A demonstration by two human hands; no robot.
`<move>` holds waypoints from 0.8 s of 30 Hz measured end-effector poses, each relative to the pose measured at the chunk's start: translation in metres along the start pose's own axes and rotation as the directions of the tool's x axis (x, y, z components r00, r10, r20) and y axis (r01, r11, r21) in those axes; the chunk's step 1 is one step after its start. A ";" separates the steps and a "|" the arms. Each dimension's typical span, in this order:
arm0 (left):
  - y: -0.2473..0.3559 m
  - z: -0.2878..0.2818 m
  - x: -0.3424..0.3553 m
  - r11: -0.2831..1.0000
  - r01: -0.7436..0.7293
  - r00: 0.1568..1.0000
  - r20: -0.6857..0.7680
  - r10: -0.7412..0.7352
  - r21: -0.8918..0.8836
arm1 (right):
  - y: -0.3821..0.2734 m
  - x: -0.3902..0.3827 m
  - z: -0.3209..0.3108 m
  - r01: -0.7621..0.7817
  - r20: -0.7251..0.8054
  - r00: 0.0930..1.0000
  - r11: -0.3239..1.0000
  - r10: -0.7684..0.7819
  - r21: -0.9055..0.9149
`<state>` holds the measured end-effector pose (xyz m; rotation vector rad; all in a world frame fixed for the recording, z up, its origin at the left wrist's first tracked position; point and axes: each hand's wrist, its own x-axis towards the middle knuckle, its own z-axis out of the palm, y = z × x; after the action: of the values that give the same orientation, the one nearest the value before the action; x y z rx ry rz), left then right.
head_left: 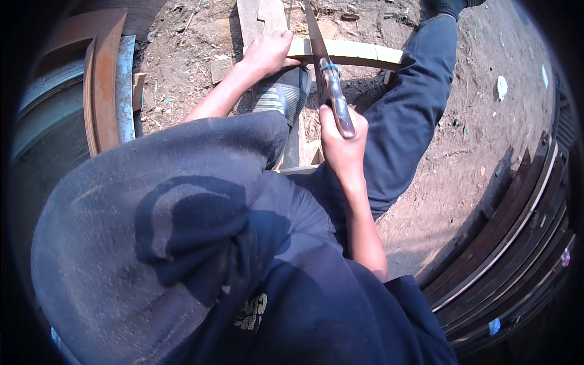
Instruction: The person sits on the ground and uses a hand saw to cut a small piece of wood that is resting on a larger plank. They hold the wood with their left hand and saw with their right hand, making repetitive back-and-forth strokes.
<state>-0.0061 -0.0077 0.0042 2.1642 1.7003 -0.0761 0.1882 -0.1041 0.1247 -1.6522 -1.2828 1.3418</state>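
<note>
Right hand: I have the right hand (344, 140) near the middle of the view, its fingers wrapped tight around the saw's brown handle.
Saw: the saw (325, 70) points away from me, its blade crossing the pale wooden strip (359, 52); from here I cannot tell whether the teeth touch the wood.
Pale strip: it lies crosswise on the far side, running from under the left hand (266, 56) toward the outstretched right leg (420, 91).
Left hand: I read its fingers as closed narrow around the strip's left part, just beside the blade.
Foot: a foot in striped footwear (281, 91) sits just near of the strip, close to the left hand.
Board: a lengthwise board (261, 18) reaches to the far edge, beside that hand.
Blade risk: a jump out of the cut line could, I judge, catch the left thumb or the foot, as both are so close.
Strip risk: if the left grip slackens, the strip could roll or swing and pinch the blade; its right part may have little support.
Footing risk: the loose, littered ground (438, 213) could let the work shift under pressure.
</note>
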 end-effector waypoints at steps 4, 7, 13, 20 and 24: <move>0.013 0.009 0.015 0.999 -0.052 0.999 0.005 0.052 -0.013 | 0.005 -0.045 -0.027 -0.161 -0.051 0.985 0.985 0.164 0.055; 0.000 -0.002 0.000 1.000 0.006 1.000 0.004 -0.006 -0.003 | -0.003 -0.023 -0.014 -0.057 0.019 0.998 0.998 0.056 0.031; 0.001 -0.004 -0.004 0.999 0.030 0.999 0.019 -0.031 0.013 | -0.005 0.017 0.001 -0.044 0.022 0.999 0.996 0.043 0.079; 0.004 -0.004 0.002 1.000 0.007 0.999 0.037 -0.008 0.013 | -0.001 -0.032 -0.009 -0.010 -0.016 1.000 1.000 0.009 -0.018; 0.006 0.001 0.007 1.000 -0.005 1.000 0.022 0.005 -0.002 | 0.000 0.026 0.007 0.002 -0.018 1.000 0.996 0.000 0.091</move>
<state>0.0013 -0.0028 0.0033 2.1575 1.6822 -0.0965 0.1818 -0.0805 0.1141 -1.5975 -1.1943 1.3613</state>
